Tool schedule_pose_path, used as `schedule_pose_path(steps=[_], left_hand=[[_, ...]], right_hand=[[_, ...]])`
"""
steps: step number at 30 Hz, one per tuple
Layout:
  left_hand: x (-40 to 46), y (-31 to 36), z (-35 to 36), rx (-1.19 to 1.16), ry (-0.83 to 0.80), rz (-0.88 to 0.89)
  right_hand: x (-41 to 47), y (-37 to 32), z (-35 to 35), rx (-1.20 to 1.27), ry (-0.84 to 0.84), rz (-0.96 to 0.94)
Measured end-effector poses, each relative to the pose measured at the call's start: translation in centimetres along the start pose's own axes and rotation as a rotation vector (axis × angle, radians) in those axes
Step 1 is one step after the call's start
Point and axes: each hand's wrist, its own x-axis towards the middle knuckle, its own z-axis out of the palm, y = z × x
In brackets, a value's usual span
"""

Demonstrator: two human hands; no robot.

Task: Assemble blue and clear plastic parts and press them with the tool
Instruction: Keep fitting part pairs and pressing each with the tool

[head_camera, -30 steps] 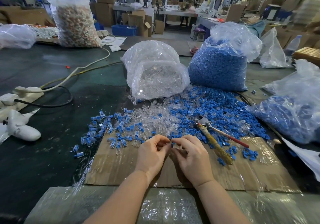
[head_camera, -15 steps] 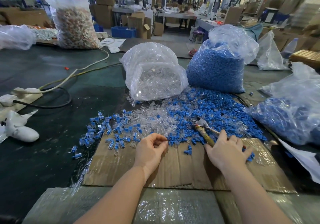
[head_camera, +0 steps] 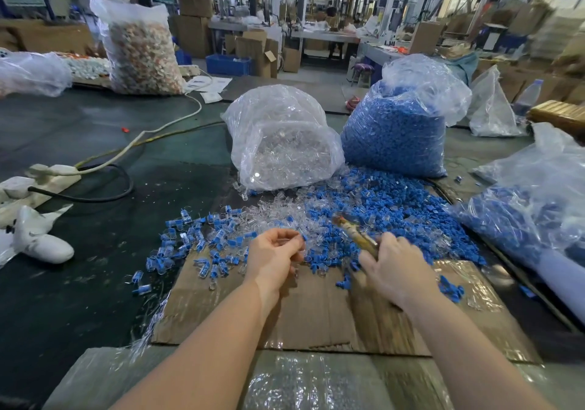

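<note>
Since half a second ago the right hand (head_camera: 392, 268) has closed around the tool (head_camera: 356, 234) and lifted its wrapped handle off the cardboard sheet (head_camera: 316, 308); the tool's head blurs over the loose blue parts (head_camera: 395, 207). The left hand (head_camera: 273, 256) stays curled, pinching a small clear part, hard to make out. Behind the clear parts (head_camera: 278, 210) stand the clear-parts bag (head_camera: 281, 143) and blue-parts bag (head_camera: 399, 134), toward the table's far edge. Assembled pieces (head_camera: 190, 238) lie left of the cardboard.

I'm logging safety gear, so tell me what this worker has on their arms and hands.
Nothing that shows: the left hand and right hand are bare, without gloves, rings or a watch. Both forearms are uncovered to the frame's lower edge, with no sleeve in view.
</note>
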Motion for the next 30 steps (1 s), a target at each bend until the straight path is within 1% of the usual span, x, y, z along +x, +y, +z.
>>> schedule_pose_path(steps=[3,6,8,12,15,20,24,30], left_hand=[[0.5,1.0,0.4,-0.056,0.031,-0.032],[0.9,1.6,0.2,-0.044,0.075,-0.038],[1.1,1.7,0.0,-0.029,0.095,-0.041],[1.3,1.8,-0.6,0.003,0.144,-0.043],[1.2,2.0,-0.7,0.032,0.159,-0.031],[0.8,2.3,-0.8,0.068,0.154,-0.003],[0.7,2.5,-0.7,0.080,0.158,-0.010],[1.0,2.3,-0.7,0.075,0.183,-0.071]], right_hand=[[-0.6,-1.7,-0.7,0.316,-0.192,-0.096],[-1.3,-2.8,-1.3,0.598,-0.349,-0.075],[-1.7,-3.2,-1.6,0.686,-0.435,-0.040],[-1.9,-3.5,-1.8,0.785,-0.564,0.001],[-2.1,-3.3,-1.8,0.825,-0.620,0.008],[-2.2,-3.1,-1.8,0.792,-0.680,-0.002],[-2.3,-3.2,-2.0,0.747,-0.688,-0.015],[-2.5,-3.3,-2.3,0.733,-0.686,-0.062]])
